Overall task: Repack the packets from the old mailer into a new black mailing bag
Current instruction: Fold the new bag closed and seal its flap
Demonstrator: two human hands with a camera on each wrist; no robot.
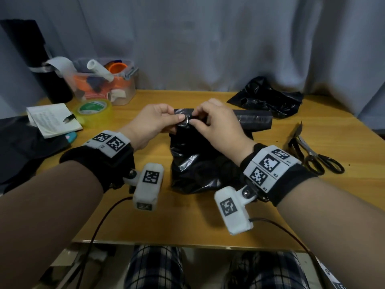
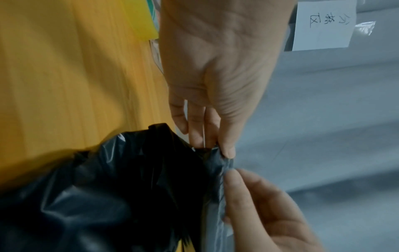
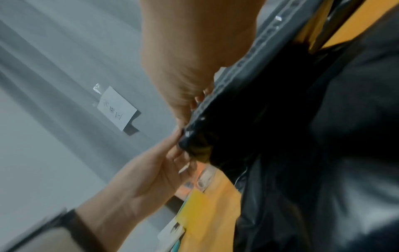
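A glossy black mailing bag [image 1: 200, 163] lies bulging at the middle of the wooden table [image 1: 166, 215], its top flap [image 1: 254, 122] stretching to the right. My left hand [image 1: 179, 120] and right hand [image 1: 192, 120] pinch the flap's left end, fingertips almost touching. In the left wrist view the left hand [image 2: 218, 146] holds the grey edge of the bag [image 2: 108, 196] and the right hand [image 2: 228, 175] pinches just below. The right wrist view shows the right hand [image 3: 185, 122] and left hand [image 3: 175, 141] on the bag's corner [image 3: 194, 136]. No packets show.
A crumpled black bag [image 1: 266, 99] lies at the back right. Scissors [image 1: 316, 157] rest near the right edge. On the left are a yellow tape roll [image 1: 93, 109], a notebook [image 1: 52, 119] with a pen, and a clear box [image 1: 104, 80] of supplies.
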